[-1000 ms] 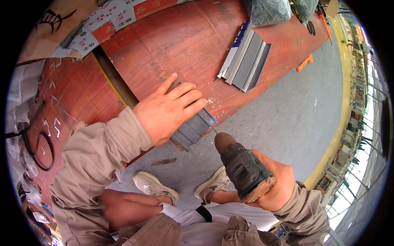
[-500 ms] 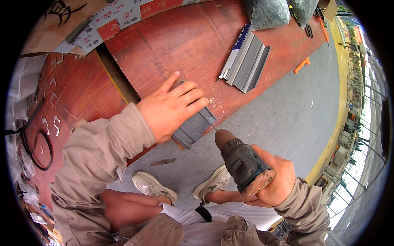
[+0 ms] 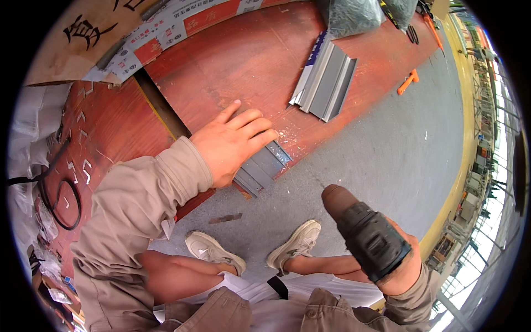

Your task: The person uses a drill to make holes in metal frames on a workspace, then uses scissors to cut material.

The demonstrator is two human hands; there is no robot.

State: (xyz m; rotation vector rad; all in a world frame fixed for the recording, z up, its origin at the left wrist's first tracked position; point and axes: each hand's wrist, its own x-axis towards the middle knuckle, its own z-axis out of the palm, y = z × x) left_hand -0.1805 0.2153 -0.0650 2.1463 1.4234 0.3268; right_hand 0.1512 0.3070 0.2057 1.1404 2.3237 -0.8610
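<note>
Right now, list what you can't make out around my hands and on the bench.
All in the head view:
Near profile: partly covered by the left hand.
Left thumb: hidden beneath that hand.
Right hand: fingers mostly hidden behind the drill.
Bit: blurred, tip unclear.
Larger bag: top cut off by the picture's upper edge.

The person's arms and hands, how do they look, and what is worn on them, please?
The left sleeve and right sleeve are long, wrinkled and greyish-brown; the left ends in a cuff. The left hand and right hand are ungloved.
</note>
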